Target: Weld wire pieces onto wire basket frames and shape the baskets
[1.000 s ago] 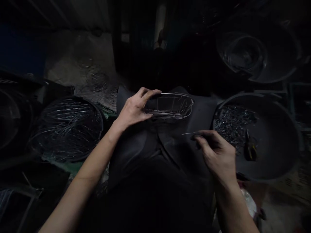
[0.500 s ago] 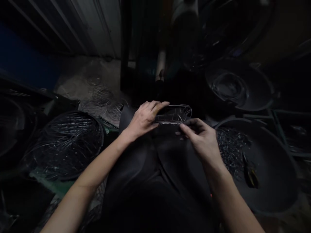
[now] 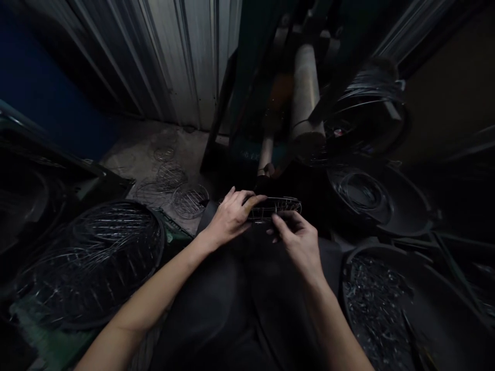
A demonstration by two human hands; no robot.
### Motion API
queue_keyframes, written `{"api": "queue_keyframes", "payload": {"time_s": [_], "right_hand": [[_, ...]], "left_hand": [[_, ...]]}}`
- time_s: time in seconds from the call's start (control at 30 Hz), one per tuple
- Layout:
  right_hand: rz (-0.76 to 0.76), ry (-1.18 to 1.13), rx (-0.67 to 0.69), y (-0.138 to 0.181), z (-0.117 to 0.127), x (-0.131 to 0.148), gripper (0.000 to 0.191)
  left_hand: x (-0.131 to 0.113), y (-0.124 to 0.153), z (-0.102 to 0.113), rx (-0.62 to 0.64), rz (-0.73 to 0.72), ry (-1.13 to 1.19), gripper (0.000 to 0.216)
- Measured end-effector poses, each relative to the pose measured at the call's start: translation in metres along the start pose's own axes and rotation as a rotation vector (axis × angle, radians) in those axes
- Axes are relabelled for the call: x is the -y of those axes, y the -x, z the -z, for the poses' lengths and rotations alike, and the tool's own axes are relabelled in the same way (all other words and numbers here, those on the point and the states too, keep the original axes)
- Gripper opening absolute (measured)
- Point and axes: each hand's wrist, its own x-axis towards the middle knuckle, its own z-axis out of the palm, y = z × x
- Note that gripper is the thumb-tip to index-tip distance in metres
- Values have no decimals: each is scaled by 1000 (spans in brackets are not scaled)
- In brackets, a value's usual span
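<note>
In the head view, both hands meet over the person's lap [image 3: 232,309], which is clad in dark cloth. Between them they hold a small oval wire basket [image 3: 275,207].

The left hand [image 3: 231,217] is closed over the basket's left end, with its fingers laid across the top rim and its thumb underneath. The right hand [image 3: 297,238] comes up from below. Its fingers [image 3: 279,224] are drawn narrow and pinched against the near rim, towards the basket's right half. Whether a loose bit of wire also sits in that pinch is too dark to tell.

The basket lies just beyond the fingertips of both hands, clear of the lap. Its long axis runs from left to right, from one hand across to the other. It looks nearly edge-on, so its top and bottom rims appear as two close lines with thin ribs between them.

To the left of the left hand stands a wide dark tub of long wire rods [image 3: 96,257]. Beyond that hand, flat round wire grids [image 3: 189,200] lie on the floor. To the right of the right forearm is a second tub of short wire pieces [image 3: 381,309]. Farther off beyond the right hand sits a dark basin [image 3: 402,206]. A pale roller [image 3: 305,98] and a corrugated metal wall [image 3: 185,56] rise behind.
</note>
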Motion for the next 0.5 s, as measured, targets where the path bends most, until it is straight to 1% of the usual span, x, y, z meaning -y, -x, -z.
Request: {"api": "queue_keyframes", "payload": {"time_s": [0.07,0.23,0.33,0.5], "right_hand": [[-16,-8,23,-3,-1,5,30],[10,-3,16,-9,-2,6,29],[40,29,-17,-16,-4,1,29],[151,132,-107,-24,-13,-7,27]], "left_hand": [[4,-2,0,-17,1,-15,58],[9,-7,1,-31,-11,-13,57],[12,-8,-1,-38,-24,-10,57],[16,-12,-6,-49,-22,43,60]]}}
